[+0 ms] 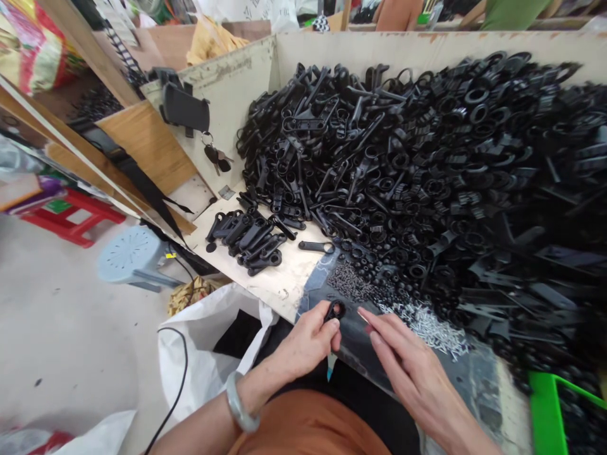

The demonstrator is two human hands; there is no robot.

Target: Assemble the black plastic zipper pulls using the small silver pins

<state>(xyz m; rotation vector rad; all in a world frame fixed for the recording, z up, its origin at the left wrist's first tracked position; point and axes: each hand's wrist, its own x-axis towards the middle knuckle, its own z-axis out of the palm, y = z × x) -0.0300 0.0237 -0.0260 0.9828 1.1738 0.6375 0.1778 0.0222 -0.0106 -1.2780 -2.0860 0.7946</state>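
My left hand (315, 338) is closed around a black plastic part with a ring-shaped end (337, 309), which sticks up above the thumb. Below that hand shows a small pale object with a teal tip (331, 368); whether the hand holds it I cannot tell. My right hand (403, 354) reaches in from the right with its fingers stretched out, a short gap from the ring, and no held thing can be made out. Just beyond both hands lie a heap of tiny dark pieces (351, 282) and a pile of silvery screws (434, 328) on a dark mat (353, 328).
A big heap of black plastic parts (379, 151) fills the walled bench. Several long black parts (251, 237) lie grouped at left, with a single one (316, 246) apart. A white sack (203, 347) hangs below; a green bin (545, 411) stands at right, a blue stool (133, 253) left.
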